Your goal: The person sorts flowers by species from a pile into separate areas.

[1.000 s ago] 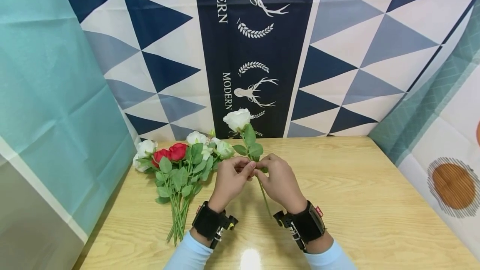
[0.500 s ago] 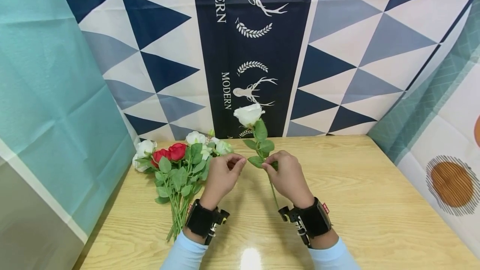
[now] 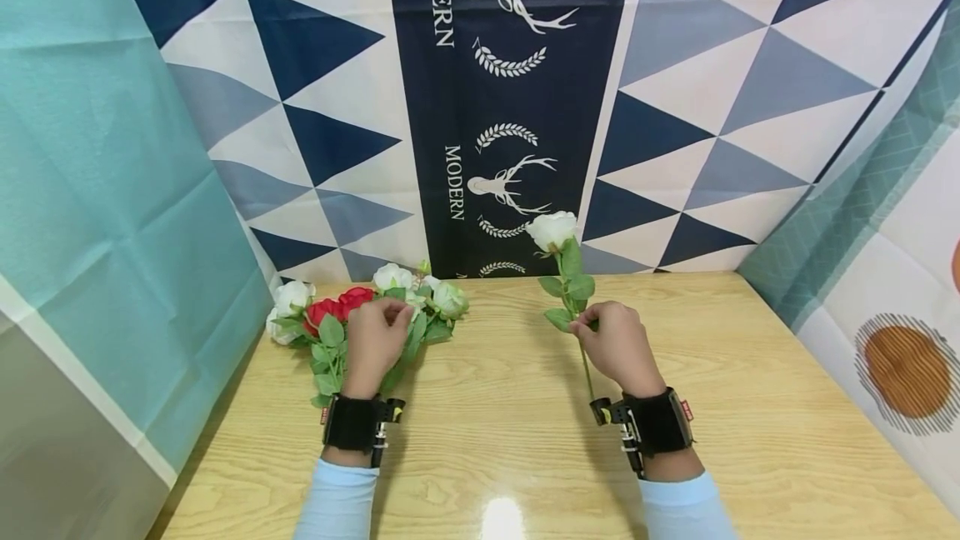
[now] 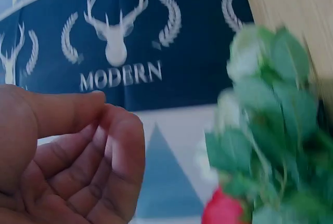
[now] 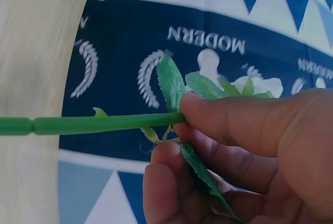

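My right hand pinches the green stem of a white artificial rose between thumb and fingers. Its bloom stands up above the hand, and leaves spread around the fingers in the right wrist view. The left hand hovers over the flowers at the left, covering part of them in the head view. Nothing shows in its loosely curled fingers; thumb and fingertip meet in the left wrist view. Beneath and around it lie red roses, white roses and a pale green-white rose with green leaves.
The flowers lie on a pale wooden table. Behind it hangs a patterned cloth with triangles and deer heads. A teal cloth borders the left side, and another patterned cloth the right.
Both hands were together at the white rose's stem. They have parted: the left hand went left to the flower pile, while the right hand carried the rose right.
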Motion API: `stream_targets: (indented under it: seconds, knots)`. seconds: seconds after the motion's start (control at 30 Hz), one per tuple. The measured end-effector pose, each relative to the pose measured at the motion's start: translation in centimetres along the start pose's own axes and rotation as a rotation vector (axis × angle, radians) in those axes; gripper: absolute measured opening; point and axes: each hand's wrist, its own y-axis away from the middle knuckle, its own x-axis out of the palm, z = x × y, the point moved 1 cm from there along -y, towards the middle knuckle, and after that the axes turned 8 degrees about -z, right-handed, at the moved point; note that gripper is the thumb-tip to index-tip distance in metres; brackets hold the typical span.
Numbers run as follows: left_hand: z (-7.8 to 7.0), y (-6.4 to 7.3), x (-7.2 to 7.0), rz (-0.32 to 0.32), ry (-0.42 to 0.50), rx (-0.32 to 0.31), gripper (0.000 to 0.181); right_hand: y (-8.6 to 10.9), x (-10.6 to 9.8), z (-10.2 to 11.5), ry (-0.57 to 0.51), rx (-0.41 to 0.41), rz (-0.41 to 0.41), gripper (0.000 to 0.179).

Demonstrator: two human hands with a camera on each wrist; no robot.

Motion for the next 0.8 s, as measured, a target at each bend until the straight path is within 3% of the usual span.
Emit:
stream_targets:
  seconds: [0.3, 0.57, 0.8]
  knots:
    - [4.5, -0.5, -3.4, -0.027, -0.17, -0.18, 0.02, -0.4, -0.3, -3.3, 0.044, 0.121, 0.057, 0.024]
    - [7.6, -0.3, -5.8, 0.025, -0.248, -0.397, 0.022, -0.4, -0.4, -5.5, 0.104, 0.173, 0.092, 0.048]
    - [9.3, 0.0, -6.1, 0.053, -0.273, -0.462, 0.023, -0.5, 0.0, -6.7, 0.133, 0.239, 0.127, 0.049]
